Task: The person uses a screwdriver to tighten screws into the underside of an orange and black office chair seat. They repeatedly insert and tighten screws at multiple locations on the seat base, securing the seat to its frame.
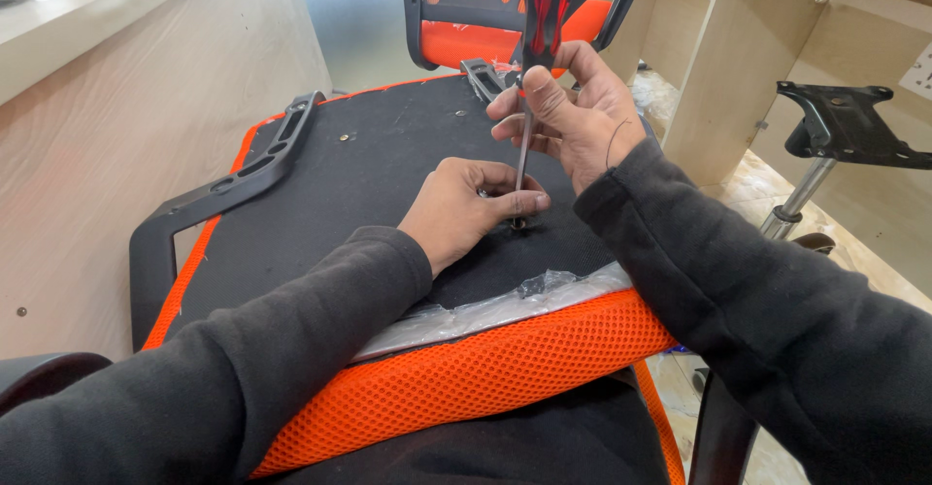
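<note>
Item 1, right hand [573, 116]: I see it raised above the seat, palm turned toward the left, fingers curled and clamped round the lower handle of the screwdriver [536, 48]. The wrist is bent, and a dark sleeve covers the forearm, which runs down to the lower right corner.

Item 2, left hand [466, 208]: I see it lying low on the black seat underside [388, 184], knuckles up. Thumb and forefinger are pinched together at the foot of the shaft, around a small fastener I cannot make out clearly. Its sleeve crosses the orange mesh cushion edge [485, 368].

Item 3, screwdriver: red-and-black handle at top, thin metal shaft below. The long axis stands almost upright, leaning slightly, tip pointing down into the seat underside just beside the left fingertips. It sits near the right-hand middle of the black panel.

Item 4, surroundings: a black plastic armrest [243, 179] lies along the left edge of the seat. A strip of clear plastic wrap [505, 301] lies between the black panel and the orange mesh. An orange-and-black chair back [466, 19] stands beyond. A black mounting plate on a metal column [845, 131] is well apart to the right, beside pale wood panels [116, 135].
</note>
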